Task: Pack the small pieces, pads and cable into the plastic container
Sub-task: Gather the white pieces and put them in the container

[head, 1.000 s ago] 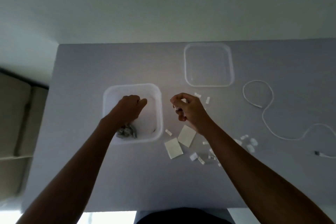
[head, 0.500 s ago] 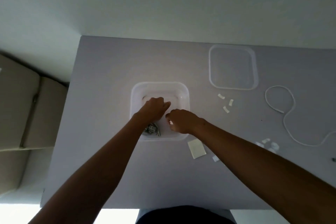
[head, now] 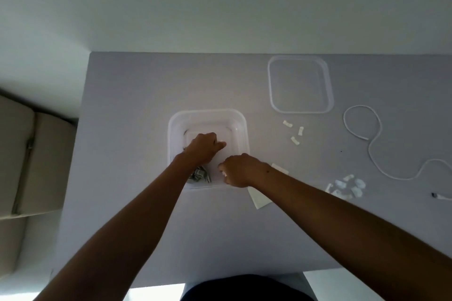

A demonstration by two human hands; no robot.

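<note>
A: We have both hands over the container (head: 241,127), mid-table. Right hand (head: 241,170) is curled, maybe pinching a white bit; left hand (head: 203,148) is fisted, contents unclear.

B: We release low inside, then fetch the pads (head: 259,198), pieces (head: 294,133) and cable (head: 371,144).

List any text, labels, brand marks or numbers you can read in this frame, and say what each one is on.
None can be read.
Plastic container: no label or mark visible.
Lid: clear, no print visible.
Cable: plain white; its plug is too small to tell.
Pads: blank on the visible faces.
Small white pieces: too small and blurred to show any marking.
Grey pieces in the container: too blurred to read.
</note>
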